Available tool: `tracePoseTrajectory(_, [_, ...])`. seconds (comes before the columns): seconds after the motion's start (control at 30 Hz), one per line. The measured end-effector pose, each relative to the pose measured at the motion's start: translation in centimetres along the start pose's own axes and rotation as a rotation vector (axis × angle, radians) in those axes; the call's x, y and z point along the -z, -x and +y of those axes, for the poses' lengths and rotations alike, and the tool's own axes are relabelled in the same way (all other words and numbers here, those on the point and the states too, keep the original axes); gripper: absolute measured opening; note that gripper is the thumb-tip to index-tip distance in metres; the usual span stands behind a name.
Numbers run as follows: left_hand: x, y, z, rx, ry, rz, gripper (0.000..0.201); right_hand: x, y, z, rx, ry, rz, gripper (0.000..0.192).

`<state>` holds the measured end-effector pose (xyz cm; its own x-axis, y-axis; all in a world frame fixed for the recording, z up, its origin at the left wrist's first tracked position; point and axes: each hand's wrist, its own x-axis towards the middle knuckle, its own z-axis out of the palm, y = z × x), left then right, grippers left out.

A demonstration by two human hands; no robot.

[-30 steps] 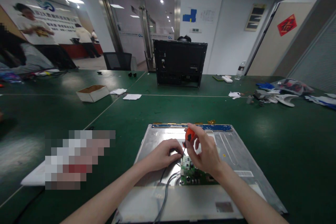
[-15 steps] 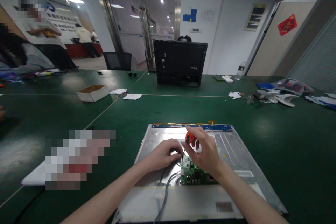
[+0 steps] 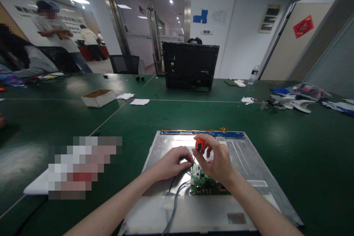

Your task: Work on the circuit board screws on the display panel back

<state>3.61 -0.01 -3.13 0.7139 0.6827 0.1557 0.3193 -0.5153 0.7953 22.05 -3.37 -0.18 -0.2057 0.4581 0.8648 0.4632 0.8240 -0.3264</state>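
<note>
Orange-handled screwdriver (image 3: 199,144) stands upright in the right hand (image 3: 218,164), fingers closed round it, tip at the green board (image 3: 204,184) on the metal panel (image 3: 249,162). Left hand (image 3: 173,162) curls beside the tip, seemingly steadying a screw; grip unclear. Turning likely needs steady downward pressure.

The desk (image 3: 290,147) is dark green, crossed by thin pale seam lines. On it lies a silver-grey metal panel (image 3: 249,162) with a blue strip (image 3: 206,134) along its far edge. The screwdriver (image 3: 200,143) has an orange handle with black patches. The circuit board (image 3: 206,185) is green, with a white patch. Grey cables (image 3: 174,202) run over the panel. Farther back stand a black monitor casing (image 3: 190,66) and a white box (image 3: 99,98) with a brown inside.
</note>
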Motion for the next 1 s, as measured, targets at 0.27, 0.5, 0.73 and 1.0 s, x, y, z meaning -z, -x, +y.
tracePoseTrajectory(0.27, [0.06, -0.01, 0.33, -0.012, -0.019, 0.019, 0.008, 0.34, -0.26, -0.42, -0.020, 0.020, 0.008, 0.049])
tracePoseTrajectory(0.5, [0.14, -0.04, 0.29, -0.009, -0.025, 0.002, 0.009, 0.49, -0.35, -0.63, -0.023, 0.026, -0.013, 0.056])
tracePoseTrajectory(0.73, [0.09, -0.03, 0.46, 0.005, -0.011, 0.017, 0.009, 0.36, -0.15, -0.21, -0.042, 0.037, 0.028, 0.050])
tracePoseTrajectory(1.0, [0.04, -0.03, 0.38, -0.001, -0.017, 0.020, 0.010, 0.40, -0.25, -0.18, -0.064, 0.070, 0.032, 0.045])
